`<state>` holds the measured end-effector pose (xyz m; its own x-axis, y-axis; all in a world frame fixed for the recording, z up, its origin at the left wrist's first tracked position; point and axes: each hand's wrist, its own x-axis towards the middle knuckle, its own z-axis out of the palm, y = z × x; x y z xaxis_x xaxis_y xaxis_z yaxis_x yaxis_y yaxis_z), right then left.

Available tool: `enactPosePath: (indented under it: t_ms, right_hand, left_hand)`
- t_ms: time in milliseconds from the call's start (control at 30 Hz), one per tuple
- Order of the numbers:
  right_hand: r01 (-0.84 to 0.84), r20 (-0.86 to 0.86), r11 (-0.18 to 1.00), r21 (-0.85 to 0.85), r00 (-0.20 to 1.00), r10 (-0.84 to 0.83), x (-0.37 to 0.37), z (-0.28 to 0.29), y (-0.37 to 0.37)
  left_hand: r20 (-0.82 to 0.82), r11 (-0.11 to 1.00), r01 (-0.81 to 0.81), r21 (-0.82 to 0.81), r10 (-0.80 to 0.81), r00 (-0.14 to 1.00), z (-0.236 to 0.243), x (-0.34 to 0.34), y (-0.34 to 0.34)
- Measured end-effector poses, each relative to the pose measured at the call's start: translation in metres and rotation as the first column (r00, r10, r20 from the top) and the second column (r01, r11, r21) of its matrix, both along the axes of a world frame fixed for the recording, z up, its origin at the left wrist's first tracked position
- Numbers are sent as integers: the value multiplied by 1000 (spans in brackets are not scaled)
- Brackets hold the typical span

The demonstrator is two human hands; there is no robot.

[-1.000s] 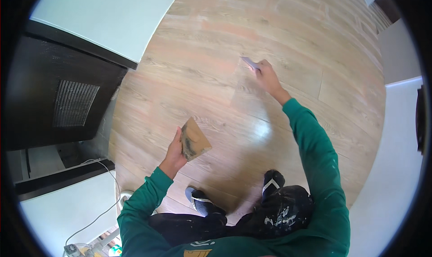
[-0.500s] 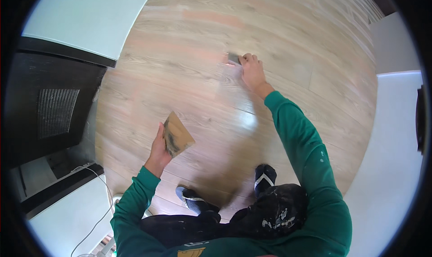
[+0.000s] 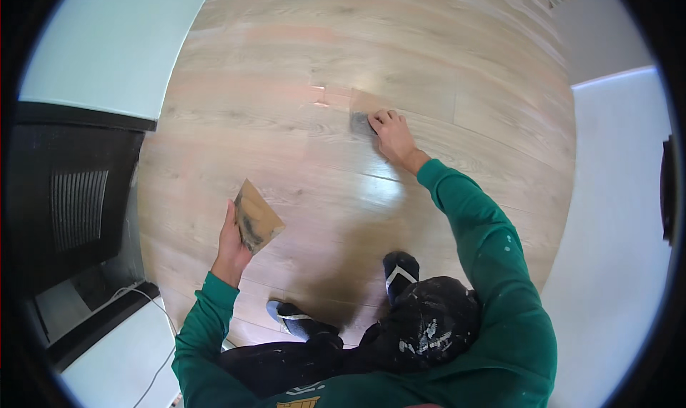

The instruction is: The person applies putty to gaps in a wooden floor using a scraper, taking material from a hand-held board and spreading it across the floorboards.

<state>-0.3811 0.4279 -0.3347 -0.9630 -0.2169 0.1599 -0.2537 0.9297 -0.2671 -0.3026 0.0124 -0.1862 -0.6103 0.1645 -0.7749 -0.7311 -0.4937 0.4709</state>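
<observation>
My left hand [image 3: 230, 247] is closed on the edge of a thin tan square board [image 3: 263, 219]. Dark grey paste is smeared on the board's face near my fingers. Farther off and to the right, my right hand [image 3: 393, 138] pinches a small, flat dark-grey piece [image 3: 361, 125], which looks like a scraper. That piece is at the pale wood-look floor [image 3: 300, 151]; whether its edge touches the planks I cannot tell. Just left of it lies a small pinkish damaged spot [image 3: 319, 96] at a plank joint.
Faint pinkish patches and whitish streaks mark the floor. A dark door with a vent grille [image 3: 78, 208] stands at the left, a white cord [image 3: 161, 315] below it. White walls [image 3: 622, 208] border both sides. My slippered feet [image 3: 304, 321] are near the bottom.
My right hand has drawn the grey piece away from the pinkish spot, toward me and to the right across the floor. The left hand still holds the board. The view has shifted slightly.
</observation>
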Motion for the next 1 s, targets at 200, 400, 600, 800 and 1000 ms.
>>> enactPosePath:
  t_ms: [200, 400, 600, 800, 1000]
  right_hand:
    - [123, 42, 992, 13, 992, -123, 12, -1, 45]
    - [100, 105, 995, 17, 989, -101, 30, 14, 76]
    - [90, 51, 996, 2, 995, -90, 61, 10, 103]
    - [89, 37, 994, 65, 995, -91, 90, -3, 127]
    - [216, 10, 966, 141, 976, -220, 91, 3, 173]
  left_hand:
    - [-40, 1000, 17, -17, -18, 999, 1, -1, 5]
    - [-46, 999, 34, -4, -34, 998, 4, -1, 9]
    - [-25, 999, 23, -28, -23, 999, -4, 0, 10]
    - [-10, 999, 2, -44, -2, 1000, -3, -2, 10]
    - [-7, 1000, 20, -13, -20, 1000, 2, -2, 26]
